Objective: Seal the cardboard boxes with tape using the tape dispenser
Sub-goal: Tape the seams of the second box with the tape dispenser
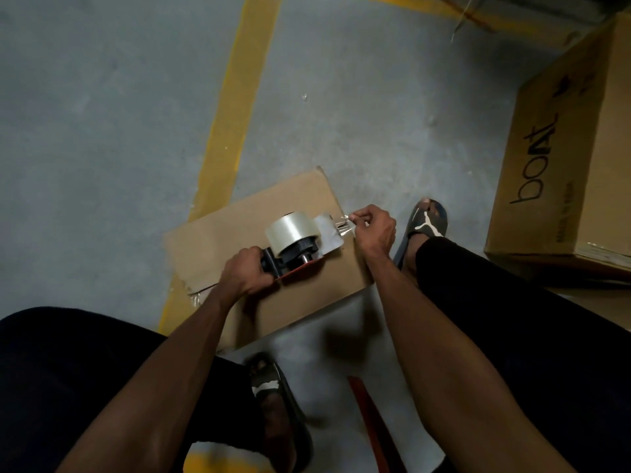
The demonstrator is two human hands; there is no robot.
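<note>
A small brown cardboard box (pixel 218 240) lies on the grey floor in front of me. Over its top my left hand (pixel 244 273) grips the black handle of a red tape dispenser (pixel 300 259) that carries a roll of clear tape (pixel 290 233). My right hand (pixel 374 230) is at the dispenser's front end, near the box's right edge, pinching the loose end of the clear tape (pixel 343 223) between thumb and fingers. The tape end looks crumpled and stretched a short way out from the dispenser's metal plate.
A large cardboard box (pixel 560 158) printed with a logo stands at the right, close to my right foot in a sandal (pixel 425 221). My left foot (pixel 276 397) is near the small box's front edge. Yellow floor lines (pixel 232 107) run past the box. A red strip (pixel 368 418) lies between my legs.
</note>
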